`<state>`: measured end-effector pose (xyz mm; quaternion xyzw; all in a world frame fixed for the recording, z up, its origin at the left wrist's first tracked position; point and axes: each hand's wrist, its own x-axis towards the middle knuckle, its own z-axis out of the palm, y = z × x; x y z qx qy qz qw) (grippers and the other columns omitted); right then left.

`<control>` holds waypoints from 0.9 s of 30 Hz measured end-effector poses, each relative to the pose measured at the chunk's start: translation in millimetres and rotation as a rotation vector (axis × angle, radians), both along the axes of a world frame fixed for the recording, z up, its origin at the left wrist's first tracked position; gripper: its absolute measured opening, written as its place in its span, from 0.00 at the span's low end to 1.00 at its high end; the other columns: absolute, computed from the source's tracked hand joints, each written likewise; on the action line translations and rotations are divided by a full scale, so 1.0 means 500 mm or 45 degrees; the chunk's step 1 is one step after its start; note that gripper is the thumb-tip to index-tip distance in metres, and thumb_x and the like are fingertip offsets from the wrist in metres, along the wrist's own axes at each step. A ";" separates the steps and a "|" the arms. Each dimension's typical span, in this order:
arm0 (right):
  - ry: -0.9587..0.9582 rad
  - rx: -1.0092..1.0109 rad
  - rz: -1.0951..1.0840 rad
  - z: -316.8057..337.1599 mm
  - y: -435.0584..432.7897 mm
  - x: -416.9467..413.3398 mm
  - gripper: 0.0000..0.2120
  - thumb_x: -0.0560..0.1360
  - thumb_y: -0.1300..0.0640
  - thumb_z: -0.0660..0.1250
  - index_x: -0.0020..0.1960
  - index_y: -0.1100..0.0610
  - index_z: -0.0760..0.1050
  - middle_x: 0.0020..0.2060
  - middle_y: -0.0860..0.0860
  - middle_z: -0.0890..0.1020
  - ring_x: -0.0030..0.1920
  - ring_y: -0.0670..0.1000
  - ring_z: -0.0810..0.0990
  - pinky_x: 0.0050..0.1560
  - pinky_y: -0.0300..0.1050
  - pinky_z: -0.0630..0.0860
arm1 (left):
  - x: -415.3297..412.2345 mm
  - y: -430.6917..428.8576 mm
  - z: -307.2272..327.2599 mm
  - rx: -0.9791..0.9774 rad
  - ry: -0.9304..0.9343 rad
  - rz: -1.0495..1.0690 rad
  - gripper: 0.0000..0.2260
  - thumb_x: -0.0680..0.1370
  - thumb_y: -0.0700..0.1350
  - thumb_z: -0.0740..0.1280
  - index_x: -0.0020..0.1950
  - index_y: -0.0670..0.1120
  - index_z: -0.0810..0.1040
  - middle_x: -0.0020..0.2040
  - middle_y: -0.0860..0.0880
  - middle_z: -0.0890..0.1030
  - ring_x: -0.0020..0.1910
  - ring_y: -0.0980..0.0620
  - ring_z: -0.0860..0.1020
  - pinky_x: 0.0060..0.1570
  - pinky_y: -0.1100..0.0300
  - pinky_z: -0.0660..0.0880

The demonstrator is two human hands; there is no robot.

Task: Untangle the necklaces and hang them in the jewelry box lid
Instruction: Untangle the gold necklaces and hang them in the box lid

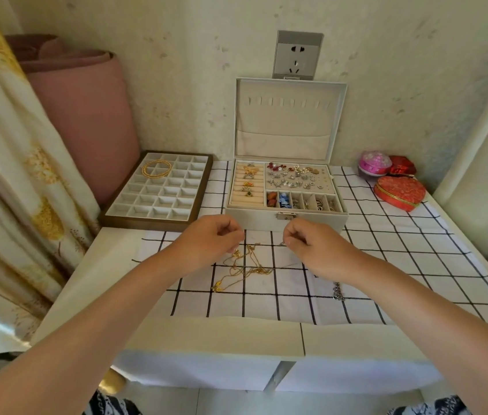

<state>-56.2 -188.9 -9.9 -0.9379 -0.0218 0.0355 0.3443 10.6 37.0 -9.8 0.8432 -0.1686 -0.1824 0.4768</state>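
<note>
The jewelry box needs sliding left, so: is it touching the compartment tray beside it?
Apart. The head view shows a strip of checked cloth between the jewelry box and the compartment tray.

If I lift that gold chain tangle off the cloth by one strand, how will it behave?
Likely floppy: the gold chains lie in loose, thin, crossing loops, so they should sag and drag up together. Probably very light, being so fine. The pendant may swing and snag other strands, so lift slowly.
</note>
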 end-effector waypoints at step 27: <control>-0.277 -0.601 0.402 -0.029 0.069 0.066 0.11 0.80 0.51 0.66 0.60 0.46 0.82 0.48 0.47 0.80 0.50 0.48 0.77 0.47 0.44 0.73 | -0.039 0.076 0.022 0.868 -0.266 -0.379 0.02 0.75 0.51 0.72 0.47 0.56 0.83 0.44 0.59 0.82 0.45 0.59 0.79 0.48 0.61 0.77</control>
